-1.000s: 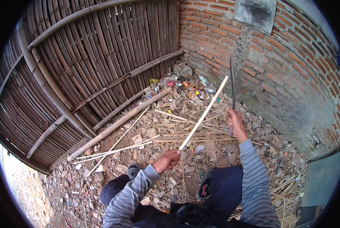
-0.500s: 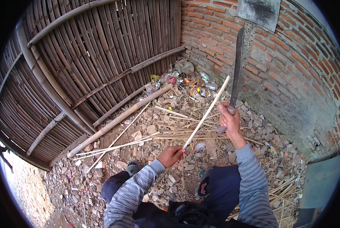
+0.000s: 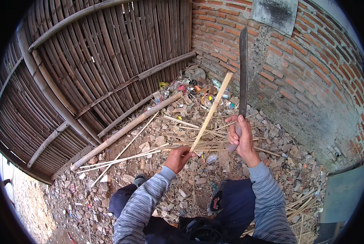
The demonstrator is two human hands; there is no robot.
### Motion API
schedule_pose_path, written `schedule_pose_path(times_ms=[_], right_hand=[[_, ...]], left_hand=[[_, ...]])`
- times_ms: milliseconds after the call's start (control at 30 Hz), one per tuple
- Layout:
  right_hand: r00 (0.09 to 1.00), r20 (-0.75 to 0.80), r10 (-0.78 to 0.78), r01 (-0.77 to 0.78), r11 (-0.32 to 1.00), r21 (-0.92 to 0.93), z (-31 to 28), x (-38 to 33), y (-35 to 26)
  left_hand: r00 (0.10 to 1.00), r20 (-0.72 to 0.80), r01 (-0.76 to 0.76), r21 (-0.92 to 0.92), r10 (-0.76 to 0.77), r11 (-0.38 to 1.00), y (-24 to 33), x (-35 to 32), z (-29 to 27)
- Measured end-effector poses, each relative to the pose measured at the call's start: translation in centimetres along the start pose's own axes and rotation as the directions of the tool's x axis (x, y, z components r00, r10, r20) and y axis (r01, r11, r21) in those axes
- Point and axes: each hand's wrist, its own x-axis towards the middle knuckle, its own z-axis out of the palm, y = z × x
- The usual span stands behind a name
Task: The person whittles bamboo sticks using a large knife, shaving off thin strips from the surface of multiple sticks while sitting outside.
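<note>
Your left hand (image 3: 178,157) has its fingers wrapped tight around the lower end of a pale bamboo strip (image 3: 211,112), which rises diagonally up and away from your fingertips. Your right hand (image 3: 241,136) grips the handle of a long dark machete (image 3: 243,71), blade upright, just right of the strip.

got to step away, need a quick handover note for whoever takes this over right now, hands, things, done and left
Left hand: shut on the lower end of a pale bamboo strip, which slants up and away.
Right hand: shut on the handle of a long machete, blade raised upright beside the strip, not touching it.
Done: thin split strips lie on the rubble ahead.
Left: the held strip shows no cut yet. A thick bamboo pole lies untouched by the woven fence.
</note>
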Motion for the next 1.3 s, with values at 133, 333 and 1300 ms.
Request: schedule_pose_path(times_ms=[133,333,1300], right_hand=[[0.998,0.034,-0.043,0.045,0.998,-0.053,0.7,-0.7,-0.3],[0.996,0.042,-0.083,0.087,0.99,-0.108,1.6,-1.3,-0.9],[0.993,0.107,-0.047,0.062,0.987,-0.149,5.2,-0.8,-1.4]], left_hand=[[1.0,0.008,0.011,-0.017,-0.011,1.0,-0.1,-0.1,0.0],[0.999,0.03,-0.013,-0.002,0.013,1.0,-0.6,-0.8,0.6],[0.95,0.312,-0.021,0.084,-0.006,0.996,-1.4,-1.4,1.1]])
